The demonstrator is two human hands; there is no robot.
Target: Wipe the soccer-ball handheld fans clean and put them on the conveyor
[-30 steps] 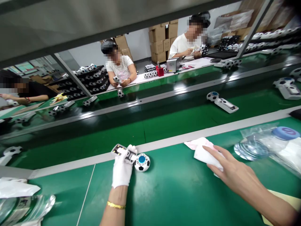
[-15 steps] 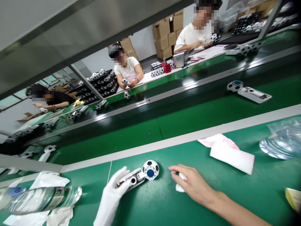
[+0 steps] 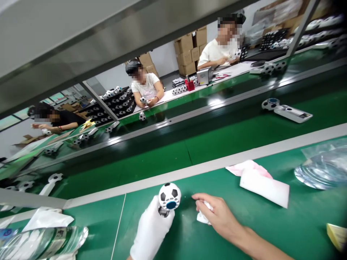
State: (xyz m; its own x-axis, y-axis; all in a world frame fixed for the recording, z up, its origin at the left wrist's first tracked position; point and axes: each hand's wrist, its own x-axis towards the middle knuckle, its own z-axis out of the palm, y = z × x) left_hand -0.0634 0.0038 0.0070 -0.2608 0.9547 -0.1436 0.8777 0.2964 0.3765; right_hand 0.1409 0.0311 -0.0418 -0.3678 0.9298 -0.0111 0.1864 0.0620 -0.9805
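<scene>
My left hand (image 3: 151,231), in a white glove, is closed around the handle of a small device with a football-patterned ball head (image 3: 169,196), held upright just above the green work surface (image 3: 189,231). My bare right hand (image 3: 217,216) sits just to the right of it, fingers pinched on a small crumpled white wipe (image 3: 203,215) that rests on the surface. The device's handle is mostly hidden inside the glove.
A white and pink cloth (image 3: 260,180) lies to the right, with clear plastic bags (image 3: 322,169) at far right and more bags (image 3: 40,238) at lower left. A green conveyor belt (image 3: 217,137) beyond carries another football device (image 3: 287,110). Three people work at the far bench.
My left hand lifted the football device off the surface and turned it upright. My right hand left the cloth at the right, came beside the device and now pinches a small white wipe.
</scene>
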